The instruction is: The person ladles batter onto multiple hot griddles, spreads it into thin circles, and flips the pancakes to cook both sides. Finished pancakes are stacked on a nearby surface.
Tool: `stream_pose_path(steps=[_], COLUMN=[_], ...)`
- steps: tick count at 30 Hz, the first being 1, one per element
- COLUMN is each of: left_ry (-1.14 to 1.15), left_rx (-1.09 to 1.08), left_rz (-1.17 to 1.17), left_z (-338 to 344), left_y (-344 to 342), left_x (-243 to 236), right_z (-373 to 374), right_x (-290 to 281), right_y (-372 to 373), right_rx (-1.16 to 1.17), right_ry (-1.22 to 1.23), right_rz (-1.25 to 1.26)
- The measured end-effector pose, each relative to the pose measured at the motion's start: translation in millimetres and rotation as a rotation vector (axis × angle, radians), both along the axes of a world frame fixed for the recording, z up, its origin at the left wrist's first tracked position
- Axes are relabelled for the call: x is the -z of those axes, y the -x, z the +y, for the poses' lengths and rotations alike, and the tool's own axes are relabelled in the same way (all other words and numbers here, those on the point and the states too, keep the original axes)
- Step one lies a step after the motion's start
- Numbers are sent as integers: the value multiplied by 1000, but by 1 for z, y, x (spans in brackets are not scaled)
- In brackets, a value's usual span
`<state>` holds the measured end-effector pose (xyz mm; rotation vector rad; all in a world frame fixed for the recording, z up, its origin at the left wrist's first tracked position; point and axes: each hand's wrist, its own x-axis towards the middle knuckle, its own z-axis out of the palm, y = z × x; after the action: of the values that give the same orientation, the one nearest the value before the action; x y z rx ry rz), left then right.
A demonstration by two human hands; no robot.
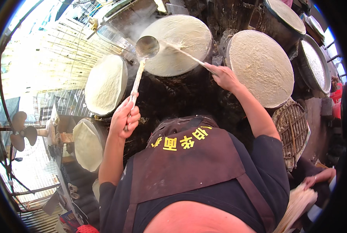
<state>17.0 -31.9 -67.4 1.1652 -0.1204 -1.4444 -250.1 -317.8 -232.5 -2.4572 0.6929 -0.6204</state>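
My left hand (125,118) is wrapped round the pale, batter-crusted handle of a metal ladle (147,46). The ladle's round bowl is held up over the left edge of a wide round griddle covered by a sheet of pale batter (179,33). From the right, my right hand (224,77) grips a thin stick (188,56). Its far end, smeared with batter and hard to make out, meets the middle of that sheet. Steam rises at the sheet's far left.
On the right stands another round griddle covered in batter (261,68), and on the left lie a pale round sheet (106,83) and a second one (88,145). A fan (22,131) is at far left. Lower right, another person's hand (310,180) touches a bundle of pale strands (298,206).
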Motion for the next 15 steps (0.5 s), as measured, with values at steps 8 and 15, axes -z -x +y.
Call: stream_pose_path(steps=[8,15], left_ry=[-119,-163], left_rx=[108,231], left_rz=[-547,-864], left_z=[-75,-86], left_y=[-31,-34], left_x=[48,57], right_z=[121,169], right_x=[25,16], right_y=[-35,-55], right_rx=[371,523], right_ry=[-797,-1069], right_rz=[-270,-515])
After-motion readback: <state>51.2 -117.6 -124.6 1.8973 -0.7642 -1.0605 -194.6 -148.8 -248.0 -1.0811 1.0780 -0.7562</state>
